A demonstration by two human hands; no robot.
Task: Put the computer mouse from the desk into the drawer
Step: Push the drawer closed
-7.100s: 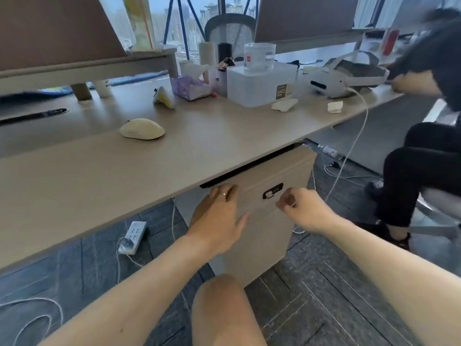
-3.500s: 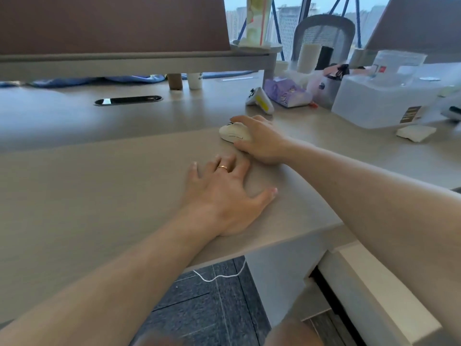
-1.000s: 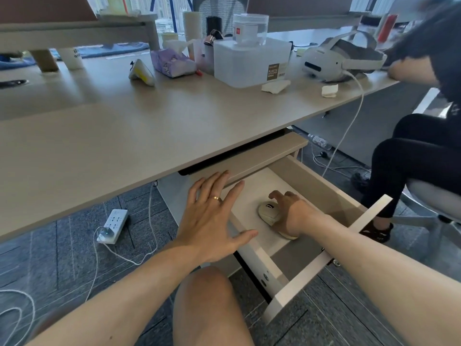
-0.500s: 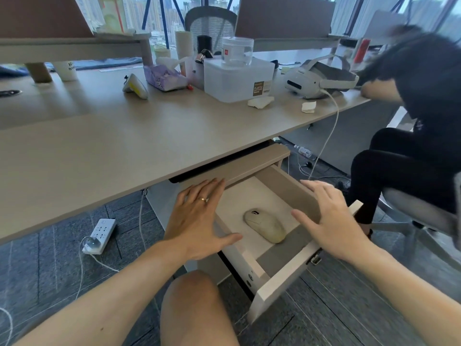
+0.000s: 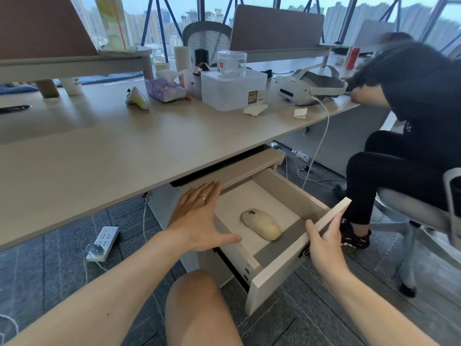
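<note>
Open drawer (image 5: pixel 272 198), pale interior: one cream computer mouse (image 5: pixel 261 223) lying on its floor. Light wood desk (image 5: pixel 104 156) above: translucent plastic box (image 5: pixel 233 89), white headset (image 5: pixel 308 87), tissue pack (image 5: pixel 164 89), two crumpled tissues (image 5: pixel 255 110).

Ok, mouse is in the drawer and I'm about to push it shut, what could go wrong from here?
Two things, likely minor. The left hand lies flat over the near side edge of the open drawer, with fingers reaching toward the cabinet opening, so they could get pinched when it slides in. The mouse lies loose on the drawer floor, so a hard push from the right hand on the front panel may send it sliding.
</note>
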